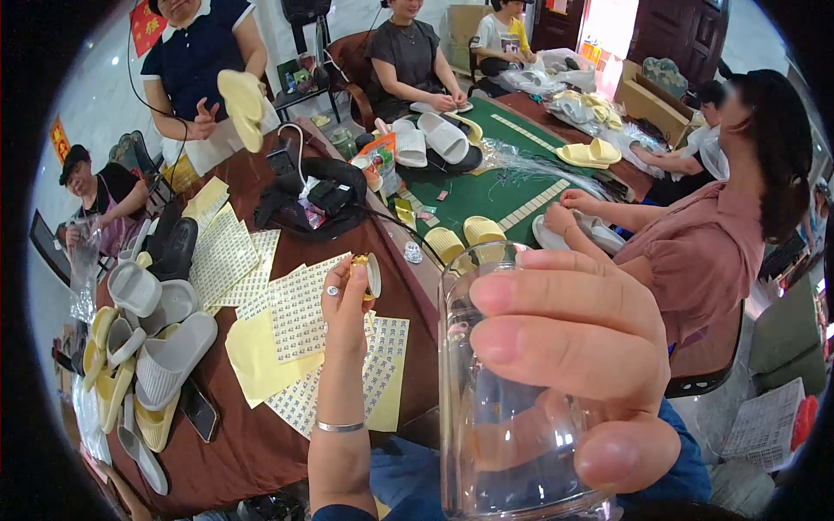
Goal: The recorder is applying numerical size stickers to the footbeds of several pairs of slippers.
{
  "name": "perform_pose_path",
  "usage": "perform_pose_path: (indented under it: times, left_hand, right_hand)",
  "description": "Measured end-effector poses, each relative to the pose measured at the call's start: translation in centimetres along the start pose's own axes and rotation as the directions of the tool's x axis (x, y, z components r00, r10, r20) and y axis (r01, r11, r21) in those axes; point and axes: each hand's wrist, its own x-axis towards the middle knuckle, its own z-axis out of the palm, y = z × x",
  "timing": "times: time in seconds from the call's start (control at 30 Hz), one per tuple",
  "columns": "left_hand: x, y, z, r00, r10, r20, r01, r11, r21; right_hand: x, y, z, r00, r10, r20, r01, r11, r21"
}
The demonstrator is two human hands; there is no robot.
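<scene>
Nearest, the right hand (573, 365) wraps its fingers around a clear glass (504, 434), held up close at the near right. Just left, the left hand (347, 304) pinches a small lid (372, 275) between its fingertips above the brown table (252, 443). Sticker sheets (300, 317) lie beyond, grey and yellow slippers (161, 360) at the left, a green mat (486, 187) farther off

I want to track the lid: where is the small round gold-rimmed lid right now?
In the head view, left of centre, the small round gold-rimmed lid is pinched in the left hand, above the sticker sheets, beside the clear glass jar.
</scene>
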Motion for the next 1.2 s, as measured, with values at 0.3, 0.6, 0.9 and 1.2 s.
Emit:
perform_pose_path:
  times: [0.3,0.6,0.9,1.2]
  left_hand:
    - [-0.6,0.3,-0.1,0.999,0.035,-0.010,-0.035,0.999,0.026]
    - [-0.2,0.0,0.3,1.000,0.010,-0.004,-0.010,0.999,0.044]
    - [0.0,0.0,0.0,1.000,0.028,0.000,-0.028,0.999,0.018]
    - [-0.3,0.6,1.1,1.000,0.009,0.007,-0.009,0.999,0.042]
  right_hand:
    - [0.0,0.7,-0.3,0.999,-0.047,0.024,0.047,0.999,0.012]
    - [-0.2,0.5,-0.6,0.999,-0.021,0.033,0.022,0.999,-0.026]
    - [-0.7,0.6,0.1,0.999,-0.006,0.037,0.006,1.000,0.009]
    - [-0.2,1.4,-0.5,0.990,-0.131,0.060,0.132,0.991,-0.003]
